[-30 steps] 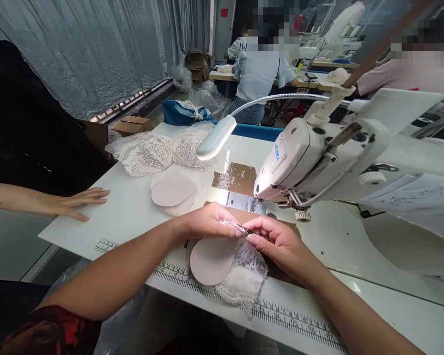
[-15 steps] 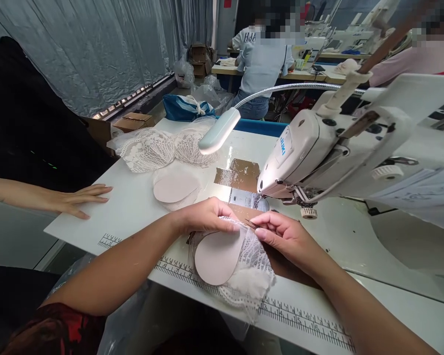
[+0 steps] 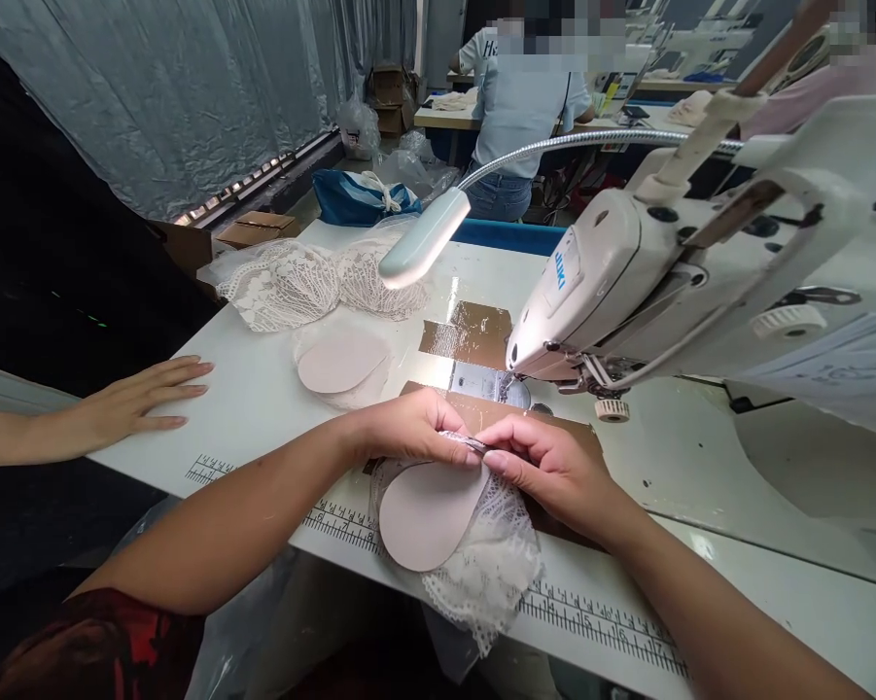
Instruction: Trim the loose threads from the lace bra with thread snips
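Note:
My left hand [image 3: 427,428] pinches the top edge of a white lace piece [image 3: 492,564] at the front of the sewing table. A pale teardrop-shaped pad [image 3: 427,515] lies against the lace below my fingers. My right hand [image 3: 546,467] is closed on small metal tweezers [image 3: 475,444], their tips at the lace edge by my left thumb. My fingers hide most of the tweezers and the pinched edge. Just beyond my hands is the needle area of a white sewing machine [image 3: 576,301].
Another person's hand [image 3: 150,394] rests flat on the table's left side. A second pale pad [image 3: 344,360] and lace cups [image 3: 284,287] lie at the back left. A lamp [image 3: 427,238] hangs over the table. Brown tape-covered card [image 3: 473,331] surrounds the needle plate. A person [image 3: 517,107] sits beyond.
My right hand has moved left, bringing the tweezers against the lace edge at my left thumb. The lace's lower end hangs further over the front edge. The view has shifted slightly.

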{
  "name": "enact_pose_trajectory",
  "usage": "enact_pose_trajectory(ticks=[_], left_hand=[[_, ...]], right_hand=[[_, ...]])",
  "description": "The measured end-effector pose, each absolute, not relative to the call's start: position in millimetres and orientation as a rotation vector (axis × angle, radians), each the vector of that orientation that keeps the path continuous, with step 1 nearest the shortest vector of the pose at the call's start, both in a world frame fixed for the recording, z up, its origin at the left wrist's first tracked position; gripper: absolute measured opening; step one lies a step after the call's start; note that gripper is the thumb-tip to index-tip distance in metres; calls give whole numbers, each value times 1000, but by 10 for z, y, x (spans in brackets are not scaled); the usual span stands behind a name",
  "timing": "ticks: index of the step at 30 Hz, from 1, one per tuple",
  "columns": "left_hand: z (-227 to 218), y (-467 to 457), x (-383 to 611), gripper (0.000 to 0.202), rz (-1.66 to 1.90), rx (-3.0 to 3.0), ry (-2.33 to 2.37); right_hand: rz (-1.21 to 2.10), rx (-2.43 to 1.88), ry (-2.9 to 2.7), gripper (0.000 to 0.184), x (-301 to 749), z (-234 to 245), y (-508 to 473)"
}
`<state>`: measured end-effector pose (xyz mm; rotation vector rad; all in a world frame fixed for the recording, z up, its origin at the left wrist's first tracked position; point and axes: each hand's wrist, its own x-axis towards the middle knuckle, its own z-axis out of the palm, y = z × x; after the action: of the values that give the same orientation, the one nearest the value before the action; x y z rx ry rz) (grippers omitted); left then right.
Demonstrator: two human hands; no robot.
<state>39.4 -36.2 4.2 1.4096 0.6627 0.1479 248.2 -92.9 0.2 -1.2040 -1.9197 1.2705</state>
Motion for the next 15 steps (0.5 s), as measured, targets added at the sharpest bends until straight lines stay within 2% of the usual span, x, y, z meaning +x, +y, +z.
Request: enact_pose_trajectory(ticks=[4, 8, 12, 15], left_hand=[[50, -369, 390, 48, 158, 1410, 688], [38, -385, 394, 37, 187, 1406, 690], [34, -369, 378, 23, 205, 1442, 600], [72, -321, 305, 19, 85, 1506, 516]], right_hand=[[1213, -1248, -1915, 21, 2461, 15, -933], [1260, -1304, -1710, 25, 2444, 12, -952], [1398, -1275, -1633, 44, 2417, -16, -962], [1342, -1338, -1802, 26, 2439, -16, -957]])
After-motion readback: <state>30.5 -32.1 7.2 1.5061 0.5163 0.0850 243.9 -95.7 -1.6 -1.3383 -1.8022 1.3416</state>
